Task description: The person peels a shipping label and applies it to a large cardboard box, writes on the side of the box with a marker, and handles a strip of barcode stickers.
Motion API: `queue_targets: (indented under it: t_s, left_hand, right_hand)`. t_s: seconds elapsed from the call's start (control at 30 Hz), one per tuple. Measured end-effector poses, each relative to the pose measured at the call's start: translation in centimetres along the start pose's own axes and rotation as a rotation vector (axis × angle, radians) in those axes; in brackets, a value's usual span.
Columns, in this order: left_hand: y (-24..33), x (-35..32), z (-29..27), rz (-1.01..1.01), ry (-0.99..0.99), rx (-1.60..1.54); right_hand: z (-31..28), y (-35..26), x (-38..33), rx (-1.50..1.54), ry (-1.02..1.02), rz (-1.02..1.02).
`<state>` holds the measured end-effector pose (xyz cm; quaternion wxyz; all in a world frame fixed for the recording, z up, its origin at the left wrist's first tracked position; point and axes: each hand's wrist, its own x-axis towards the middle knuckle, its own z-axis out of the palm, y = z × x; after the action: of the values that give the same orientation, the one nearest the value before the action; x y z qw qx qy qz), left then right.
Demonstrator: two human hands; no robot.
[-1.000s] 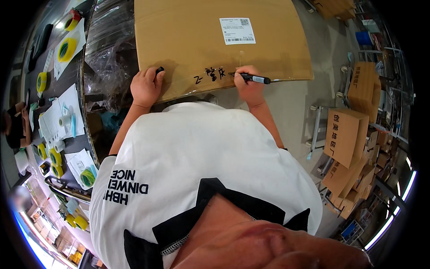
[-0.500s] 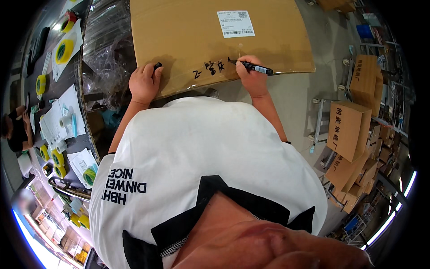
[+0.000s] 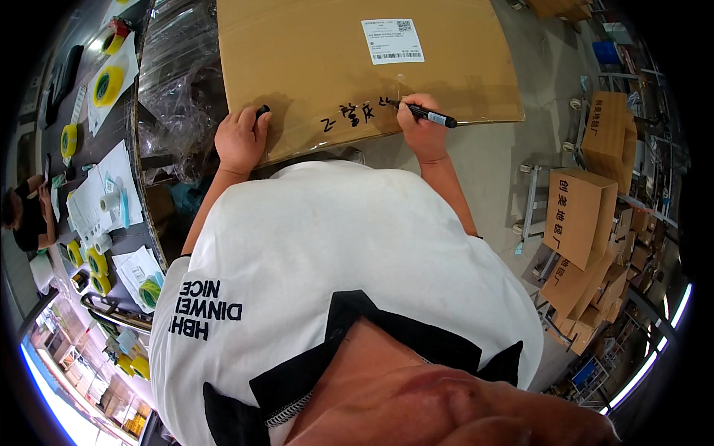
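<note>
A large brown cardboard box (image 3: 297, 59) lies in front of me, with a white printed label (image 3: 392, 41) on its far part. My right hand (image 3: 424, 128) is closed round a black marker (image 3: 431, 116), its tip at the box's surface near the front edge. Fresh black handwriting (image 3: 355, 111) runs leftward from the tip. At the box's near left edge, my left hand (image 3: 242, 139) rests with its fingers curled round a small black marker cap (image 3: 262, 111).
To the left, a dark workbench (image 3: 59, 186) carries several tape rolls (image 3: 108, 85) and papers (image 3: 99, 193). Clear plastic wrap (image 3: 182, 111) bunches between bench and box. Another person (image 3: 30, 212) is at the far left. Cardboard boxes (image 3: 579, 215) stand by metal racks on the right.
My right hand has shifted slightly right with the marker, and further strokes have appeared at the right end of the handwriting. My left hand has stayed in place.
</note>
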<state>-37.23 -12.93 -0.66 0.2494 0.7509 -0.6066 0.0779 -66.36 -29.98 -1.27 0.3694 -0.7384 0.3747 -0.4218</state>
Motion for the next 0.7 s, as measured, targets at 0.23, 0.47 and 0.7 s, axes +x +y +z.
queue_targets:
  t_s: [0.23, 0.47, 0.7]
  left_hand:
    - [0.0, -0.1, 0.1, -0.01, -0.008, 0.011]
    - [-0.1, -0.1, 0.1, -0.007, -0.003, 0.004]
    - [0.0, 0.0, 0.0, -0.008, 0.023, -0.013]
  right_hand:
    - [-0.3, -0.1, -0.2, 0.033, -0.038, -0.014]
    - [-0.5, 0.6, -0.4, 0.075, -0.072, -0.104]
    - [-0.7, 1.0, -0.1, 0.037, -0.069, -0.097]
